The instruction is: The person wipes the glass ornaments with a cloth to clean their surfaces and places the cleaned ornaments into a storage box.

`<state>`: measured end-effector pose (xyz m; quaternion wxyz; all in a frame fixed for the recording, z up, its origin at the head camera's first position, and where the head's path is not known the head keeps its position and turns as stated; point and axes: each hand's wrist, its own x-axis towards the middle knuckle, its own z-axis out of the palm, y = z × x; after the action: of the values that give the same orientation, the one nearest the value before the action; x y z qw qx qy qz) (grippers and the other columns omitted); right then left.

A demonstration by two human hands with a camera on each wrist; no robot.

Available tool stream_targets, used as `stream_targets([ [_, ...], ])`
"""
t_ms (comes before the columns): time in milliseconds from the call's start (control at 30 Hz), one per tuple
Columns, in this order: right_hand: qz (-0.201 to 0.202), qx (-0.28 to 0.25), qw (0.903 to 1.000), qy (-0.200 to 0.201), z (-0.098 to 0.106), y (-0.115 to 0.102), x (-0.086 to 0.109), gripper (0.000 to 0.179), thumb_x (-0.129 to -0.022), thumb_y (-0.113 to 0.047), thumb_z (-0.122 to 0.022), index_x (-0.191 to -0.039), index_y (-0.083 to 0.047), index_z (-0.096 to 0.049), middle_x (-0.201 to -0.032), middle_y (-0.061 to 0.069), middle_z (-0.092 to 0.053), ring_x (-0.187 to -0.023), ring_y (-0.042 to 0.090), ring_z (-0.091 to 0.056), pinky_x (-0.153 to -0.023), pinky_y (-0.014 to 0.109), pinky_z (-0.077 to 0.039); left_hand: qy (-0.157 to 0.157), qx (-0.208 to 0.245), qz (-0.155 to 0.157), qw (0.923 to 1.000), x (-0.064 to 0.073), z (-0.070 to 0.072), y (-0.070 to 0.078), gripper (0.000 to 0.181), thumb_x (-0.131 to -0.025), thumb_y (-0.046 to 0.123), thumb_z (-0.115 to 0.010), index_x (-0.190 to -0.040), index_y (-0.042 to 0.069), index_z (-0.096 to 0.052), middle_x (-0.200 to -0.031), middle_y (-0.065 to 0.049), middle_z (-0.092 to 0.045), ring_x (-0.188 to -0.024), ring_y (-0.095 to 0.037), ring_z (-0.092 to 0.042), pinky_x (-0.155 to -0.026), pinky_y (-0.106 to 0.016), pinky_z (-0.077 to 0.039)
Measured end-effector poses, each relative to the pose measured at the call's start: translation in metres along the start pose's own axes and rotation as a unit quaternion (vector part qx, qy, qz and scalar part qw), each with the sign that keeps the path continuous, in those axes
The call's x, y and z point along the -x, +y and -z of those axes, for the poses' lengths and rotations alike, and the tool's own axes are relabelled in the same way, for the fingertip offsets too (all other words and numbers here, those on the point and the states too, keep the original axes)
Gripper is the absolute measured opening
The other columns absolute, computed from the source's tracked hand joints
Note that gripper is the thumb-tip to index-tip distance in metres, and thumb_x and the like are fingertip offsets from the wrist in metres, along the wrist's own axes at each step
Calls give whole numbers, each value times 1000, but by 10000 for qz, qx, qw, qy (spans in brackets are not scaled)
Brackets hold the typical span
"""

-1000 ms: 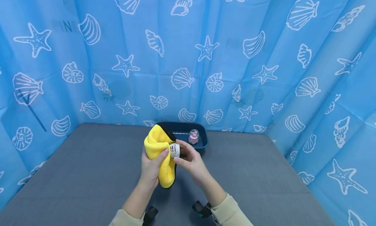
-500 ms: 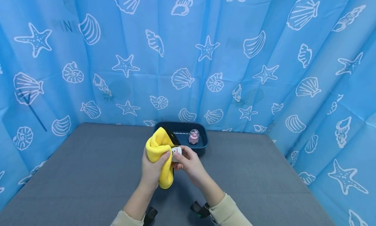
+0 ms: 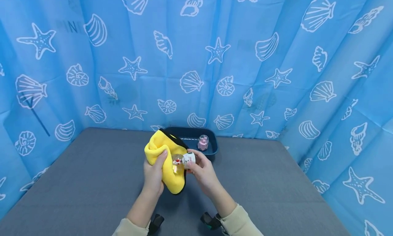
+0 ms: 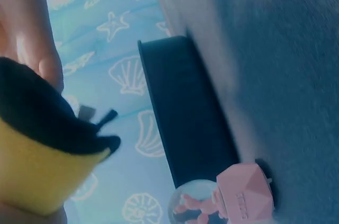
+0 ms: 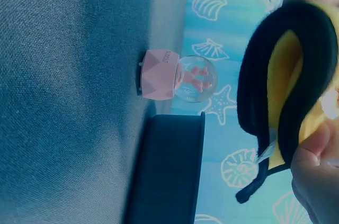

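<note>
My left hand point(image 3: 153, 174) holds a folded yellow cloth point(image 3: 174, 179) with black edging. My right hand point(image 3: 201, 171) pinches the white printed base of a small snow globe point(image 3: 184, 159). Its clear ball lies sideways against the cloth, pointing left, and small red figures show inside. In the right wrist view, the black edging point(image 5: 254, 75) curls into a loop beside the right hand's fingers point(image 5: 312, 152). The left wrist view shows the cloth point(image 4: 47, 166) but hides the held snow globe.
Behind the hands stands a dark blue tray point(image 3: 191, 129). A pink-based snow globe point(image 3: 203, 143) overlaps the tray in the head view; a pink globe point(image 5: 160, 74) stands on the grey surface point(image 5: 79, 102) by the tray in the wrist views. A blue shell-print curtain point(image 3: 196, 82) surrounds the table.
The snow globe's clear ball, earlier covered by the cloth, now shows. My left hand and the cloth have shifted left, and my right hand has drawn the globe slightly right.
</note>
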<state>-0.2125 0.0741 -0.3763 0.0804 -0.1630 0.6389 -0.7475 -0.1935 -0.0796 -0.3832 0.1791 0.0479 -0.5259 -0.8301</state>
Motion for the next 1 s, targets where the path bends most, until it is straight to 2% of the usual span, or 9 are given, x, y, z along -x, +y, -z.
stream_targets([
  [133, -36, -801, 9965, 242, 2, -2, -2, 45, -95, -8, -49, -134, 10, -37, -106, 8, -52, -85, 15, -54, -75, 23, -47, -184, 92, 116, 9997, -1, 3, 3, 40, -96, 15, -59, -130, 4, -40, -109, -6, -52, -97, -16, -56, -84, -27, -48],
  [333, 65, -1518, 9879, 300, 0, 0, -3, 19, -98, -15, -41, -111, -5, -51, -96, 3, -58, -85, 16, -57, -79, 31, -51, -233, 37, 230, 9995, 0, 3, 4, 41, -96, 17, -60, -129, 4, -39, -109, -6, -52, -96, -16, -56, -84, -27, -49],
  [500, -211, -1921, 9806, 331, 0, 1, -3, 22, -105, -22, -37, -118, -7, -47, -100, 3, -56, -89, 16, -58, -79, 32, -53, -192, 74, 234, 9995, -1, 4, 4, 40, -96, 17, -60, -128, 4, -40, -107, -5, -53, -95, -16, -56, -83, -27, -49],
  [633, -433, -2225, 9739, 112, 0, 1, -4, 32, -107, -33, -36, -126, -8, -42, -106, 6, -55, -92, 18, -61, -75, 31, -56, -182, 61, 229, 9996, -1, 6, 4, 41, -96, 16, -60, -129, 4, -39, -109, -5, -52, -96, -16, -56, -84, -27, -48],
  [700, -519, -2314, 9715, 18, 0, 1, -4, 34, -106, -35, -37, -127, -9, -42, -108, 7, -56, -89, 17, -63, -72, 28, -56, -288, -6, 197, 9994, -1, 6, 4, 43, -96, 16, -60, -130, 4, -38, -110, -5, -51, -97, -16, -55, -85, -27, -48],
  [800, -629, -2243, 9725, 10, 0, 1, -3, 34, -106, -35, -39, -124, -6, -45, -105, 8, -60, -83, 15, -63, -66, 23, -54, -579, -145, 93, 9982, 0, 6, 2, 48, -95, 14, -62, -133, 3, -35, -111, -7, -51, -98, -17, -55, -85, -28, -48],
  [1000, -744, -1123, 9909, -71, -2, -1, -2, 40, -105, -37, -42, -125, -2, -46, -101, 4, -59, -82, 16, -58, -69, 24, -52, -1268, -924, -271, 9872, 2, 4, -4, 67, -91, 15, -69, -143, 4, -27, -119, -12, -47, -104, -22, -49, -90, -35, -44],
])
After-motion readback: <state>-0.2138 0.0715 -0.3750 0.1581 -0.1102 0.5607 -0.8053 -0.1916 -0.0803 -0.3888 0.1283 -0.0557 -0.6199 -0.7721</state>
